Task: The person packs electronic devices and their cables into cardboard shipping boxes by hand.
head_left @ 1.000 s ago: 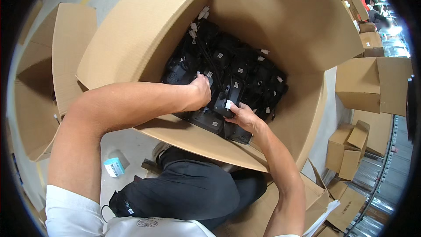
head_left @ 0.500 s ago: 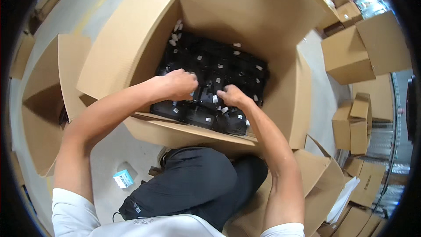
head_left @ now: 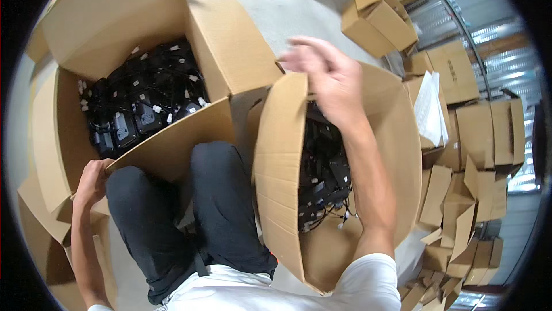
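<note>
Our left box looked neat, and our right box looked messy.

In the head view, our left hand (head_left: 94, 183) bent its fingers at the near corner of the left box (head_left: 190, 133); we couldn't tell how tightly it held on. Our right hand (head_left: 336, 87) was blurry, over the far end of the right box (head_left: 279, 179), fingers partly open, with nothing we could see in them. The black parts (head_left: 146, 116) in the left box sat close together in rows, so those seemed mostly done. The black pile (head_left: 325, 173) in the right box lay jumbled, so that seemed left over. Both boxes stood open, so closing them wasn't done.
</note>
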Action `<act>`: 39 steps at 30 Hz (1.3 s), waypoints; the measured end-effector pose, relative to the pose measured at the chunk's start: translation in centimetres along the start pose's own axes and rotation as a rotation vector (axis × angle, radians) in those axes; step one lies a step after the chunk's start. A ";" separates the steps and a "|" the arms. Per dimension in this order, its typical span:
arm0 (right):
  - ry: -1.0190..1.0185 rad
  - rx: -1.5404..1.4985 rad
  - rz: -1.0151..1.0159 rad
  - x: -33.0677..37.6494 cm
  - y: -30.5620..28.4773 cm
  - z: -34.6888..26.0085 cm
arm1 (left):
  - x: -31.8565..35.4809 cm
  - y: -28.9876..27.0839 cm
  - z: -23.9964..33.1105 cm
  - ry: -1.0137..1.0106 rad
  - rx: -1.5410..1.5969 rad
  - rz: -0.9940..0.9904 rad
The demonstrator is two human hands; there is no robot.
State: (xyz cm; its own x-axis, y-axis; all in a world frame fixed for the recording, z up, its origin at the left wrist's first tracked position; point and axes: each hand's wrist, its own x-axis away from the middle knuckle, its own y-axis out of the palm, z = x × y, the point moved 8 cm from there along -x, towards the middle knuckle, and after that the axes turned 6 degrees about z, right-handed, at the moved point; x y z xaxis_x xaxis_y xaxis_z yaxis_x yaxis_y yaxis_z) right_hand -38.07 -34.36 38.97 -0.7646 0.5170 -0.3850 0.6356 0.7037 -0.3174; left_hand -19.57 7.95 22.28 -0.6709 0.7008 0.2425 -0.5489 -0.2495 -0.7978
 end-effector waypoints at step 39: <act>0.691 0.351 -0.016 24.9 -4.2 39.0 | 1.6 -0.7 -5.4 -0.240 -0.076 -0.024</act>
State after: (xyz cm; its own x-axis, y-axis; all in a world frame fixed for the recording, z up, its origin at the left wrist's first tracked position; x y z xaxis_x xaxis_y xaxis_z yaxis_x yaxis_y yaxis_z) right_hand -55.64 -43.46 -3.06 -0.5938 0.7757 0.2140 0.5322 0.5780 -0.6186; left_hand -17.54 12.87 20.21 -0.7624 0.5247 0.3787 -0.5329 -0.1772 -0.8274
